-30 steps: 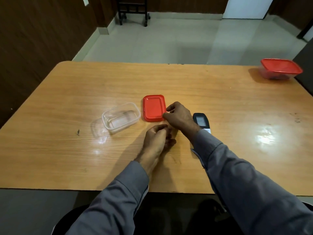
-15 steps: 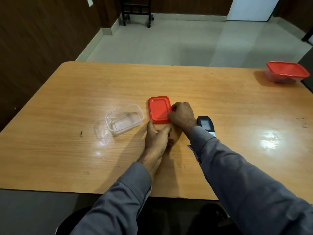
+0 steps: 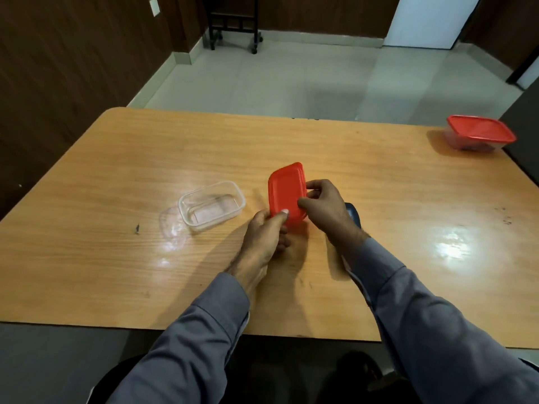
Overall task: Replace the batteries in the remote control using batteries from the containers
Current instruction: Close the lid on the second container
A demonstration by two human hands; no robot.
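Your left hand (image 3: 264,233) and right hand (image 3: 325,207) both grip the red lid (image 3: 285,193), raised and tilted above the middle of the table (image 3: 116,272). The remote (image 3: 353,213) lies partly hidden behind your right wrist; 1 clear tub (image 3: 211,205) sits left, another lidded tub (image 3: 478,135) at the far right corner.

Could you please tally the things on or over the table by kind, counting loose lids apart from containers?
Open clear containers: 1, the clear container
Closed containers with red lids: 1, the lidded container
Loose red lids: 1, the red lid, held by the left hand and right hand
Remote controls: 1, the remote control, mostly hidden
Total: 4
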